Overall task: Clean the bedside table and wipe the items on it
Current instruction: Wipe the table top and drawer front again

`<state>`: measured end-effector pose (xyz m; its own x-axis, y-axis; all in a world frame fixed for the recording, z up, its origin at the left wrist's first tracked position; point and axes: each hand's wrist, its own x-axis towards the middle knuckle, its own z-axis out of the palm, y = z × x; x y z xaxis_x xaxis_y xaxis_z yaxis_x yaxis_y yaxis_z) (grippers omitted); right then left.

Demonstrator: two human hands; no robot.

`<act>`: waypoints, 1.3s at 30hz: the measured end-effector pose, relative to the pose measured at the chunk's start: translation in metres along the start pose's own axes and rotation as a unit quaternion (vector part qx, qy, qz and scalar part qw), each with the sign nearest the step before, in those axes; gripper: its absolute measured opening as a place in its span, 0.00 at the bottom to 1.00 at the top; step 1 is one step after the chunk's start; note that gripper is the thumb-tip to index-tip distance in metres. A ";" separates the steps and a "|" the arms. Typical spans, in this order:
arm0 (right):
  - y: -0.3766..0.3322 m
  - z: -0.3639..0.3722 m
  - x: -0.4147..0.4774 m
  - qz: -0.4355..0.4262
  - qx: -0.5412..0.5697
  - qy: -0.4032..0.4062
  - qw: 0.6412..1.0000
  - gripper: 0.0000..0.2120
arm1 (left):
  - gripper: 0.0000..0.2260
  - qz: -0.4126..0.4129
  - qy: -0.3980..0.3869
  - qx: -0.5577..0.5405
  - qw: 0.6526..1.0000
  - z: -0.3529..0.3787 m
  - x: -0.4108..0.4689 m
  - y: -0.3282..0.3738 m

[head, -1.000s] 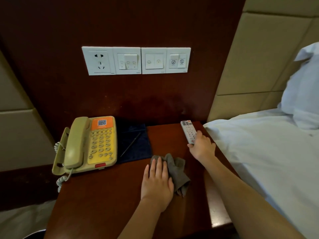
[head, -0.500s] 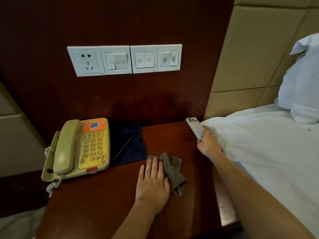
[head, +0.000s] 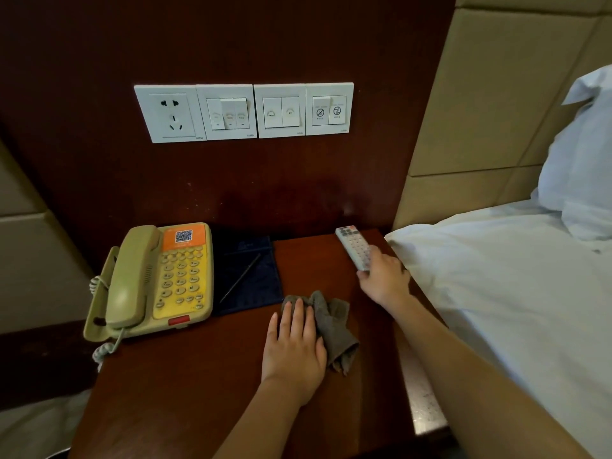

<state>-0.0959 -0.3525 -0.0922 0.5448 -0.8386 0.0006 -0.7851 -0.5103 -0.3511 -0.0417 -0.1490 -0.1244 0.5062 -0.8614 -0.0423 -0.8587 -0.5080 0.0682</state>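
- Left hand (head: pixel 294 349) lies flat, fingers spread, pressing the grey cloth (head: pixel 331 326) onto the tabletop (head: pixel 198 392), right of the telephone (head: pixel 155 279).
- Right hand (head: pixel 384 276) grips the remote (head: pixel 351 245), farther right of the telephone.

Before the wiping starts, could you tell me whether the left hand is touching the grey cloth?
Touching: the head view shows the left hand flat on the grey cloth.

Left hand (head: pixel 294 351) flat on grey cloth (head: pixel 332 326), table (head: pixel 185 392) centre. Right hand (head: pixel 384 276) gripping remote (head: pixel 352 246), near bed (head: pixel 496 276). Phone (head: pixel 155 279) left; dark pad (head: pixel 246 273) with pen (head: pixel 240 278) beside. Switches (head: pixel 245 111) on wall.
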 end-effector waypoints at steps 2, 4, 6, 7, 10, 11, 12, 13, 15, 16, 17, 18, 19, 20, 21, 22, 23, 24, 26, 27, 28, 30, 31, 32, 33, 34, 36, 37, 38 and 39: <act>-0.025 0.008 -0.011 -0.042 0.000 -0.003 0.999 0.29 | 0.42 0.000 -0.003 0.002 1.000 0.000 0.000 0.000; -0.050 0.017 -0.023 -0.083 0.007 -0.002 0.997 0.28 | 0.41 -0.003 -0.005 0.003 1.000 -0.001 -0.002 0.000; -0.071 0.027 -0.034 -0.119 0.005 0.010 0.993 0.28 | 0.35 -0.005 -0.006 0.013 1.000 0.000 -0.002 -0.001; -0.079 0.030 -0.039 -0.133 -0.003 0.015 0.991 0.28 | 0.32 -0.006 -0.009 0.017 1.000 0.000 -0.003 0.000; -0.094 0.037 -0.047 -0.159 -0.031 0.024 0.986 0.28 | 0.39 -0.004 -0.017 0.016 1.000 0.001 -0.002 0.001; -0.096 0.038 -0.049 -0.162 -0.036 0.025 0.986 0.28 | 0.41 -0.005 -0.021 0.017 1.000 0.001 -0.002 0.001; -0.098 0.038 -0.050 -0.162 -0.039 0.025 0.986 0.27 | 0.42 -0.007 -0.025 0.018 0.999 0.002 -0.002 0.002; -0.099 0.038 -0.051 -0.162 -0.038 0.025 0.986 0.27 | 0.42 -0.008 -0.029 0.017 0.999 0.002 -0.002 0.002; -0.099 0.038 -0.054 -0.166 -0.039 0.024 0.985 0.26 | 0.43 -0.009 -0.037 0.018 0.999 0.003 -0.003 0.004; -0.097 0.037 -0.056 -0.170 -0.043 0.023 0.984 0.26 | 0.42 -0.007 -0.039 0.021 0.999 0.002 -0.005 0.005; -0.095 0.036 -0.060 -0.175 -0.046 0.023 0.983 0.26 | 0.42 -0.005 -0.037 0.022 0.999 0.001 -0.007 0.005; -0.092 0.034 -0.064 -0.180 -0.047 0.022 0.982 0.27 | 0.42 -0.001 -0.036 0.023 0.999 0.001 -0.010 0.006; -0.085 0.033 -0.069 -0.182 -0.048 0.019 0.982 0.27 | 0.41 0.002 -0.033 0.023 0.999 0.001 -0.013 0.009; -0.077 0.030 -0.073 -0.184 -0.052 0.012 0.982 0.27 | 0.40 0.005 -0.032 0.024 0.999 0.000 -0.016 0.012; -0.066 0.026 -0.078 -0.185 -0.060 0.002 0.981 0.27 | 0.38 0.006 -0.032 0.028 0.999 -0.001 -0.019 0.016; -0.055 0.021 -0.083 -0.183 -0.070 -0.008 0.981 0.26 | 0.34 0.004 -0.036 0.037 0.999 -0.001 -0.023 0.021; -0.042 0.015 -0.087 -0.179 -0.079 -0.018 0.981 0.26 | 0.29 0.001 -0.045 0.043 0.998 -0.003 -0.026 0.026; -0.029 0.008 -0.093 -0.177 -0.089 -0.026 0.980 0.26 | 0.27 -0.002 -0.052 0.042 0.998 -0.004 -0.029 0.031; -0.003 -0.007 -0.104 -0.185 -0.111 -0.047 0.975 0.22 | 0.26 0.001 -0.057 0.035 0.998 -0.006 -0.034 0.041; 0.010 -0.015 -0.110 -0.189 -0.119 -0.062 0.973 0.18 | 0.26 0.008 -0.061 0.036 0.997 -0.008 -0.038 0.046; 0.022 -0.023 -0.116 -0.186 -0.124 -0.076 0.972 0.15 | 0.26 0.016 -0.067 0.038 0.997 -0.009 -0.042 0.051; 0.043 -0.042 -0.122 -0.160 -0.136 -0.080 0.974 0.11 | 0.26 0.032 -0.080 0.044 0.995 -0.012 -0.051 0.061; 0.053 -0.052 -0.123 -0.136 -0.146 -0.073 0.977 0.10 | 0.26 0.037 -0.086 0.050 0.994 -0.013 -0.056 0.063; 0.063 -0.062 -0.123 -0.109 -0.158 -0.061 0.980 0.10 | 0.26 0.041 -0.089 0.057 0.994 -0.016 -0.060 0.065; 0.072 -0.071 -0.122 -0.082 -0.173 -0.046 0.980 0.10 | 0.26 0.041 -0.091 0.061 0.993 -0.019 -0.063 0.066; 0.079 -0.079 -0.124 -0.066 -0.189 -0.024 0.979 0.11 | 0.25 0.039 -0.089 0.060 0.993 -0.022 -0.064 0.066; 0.083 -0.082 -0.130 -0.092 -0.192 0.021 0.977 0.14 | 0.26 0.033 -0.064 0.048 0.996 -0.028 -0.062 0.069; 0.078 -0.079 -0.137 -0.131 -0.173 0.025 0.976 0.17 | 0.26 0.031 -0.052 0.038 0.997 -0.029 -0.060 0.073; 0.070 -0.070 -0.147 -0.172 -0.149 0.007 0.974 0.19 | 0.26 0.029 -0.053 0.027 0.998 -0.029 -0.058 0.077; 0.060 -0.056 -0.157 -0.203 -0.126 -0.030 0.971 0.22 | 0.26 0.027 -0.069 0.018 0.997 -0.027 -0.056 0.082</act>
<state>-0.2453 -0.2623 -0.0613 0.8343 -0.5503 0.0338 -0.5456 -0.8329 -0.0928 -0.1386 -0.1424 -0.0898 0.4463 -0.8772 -0.1770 -0.8876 -0.4591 0.0374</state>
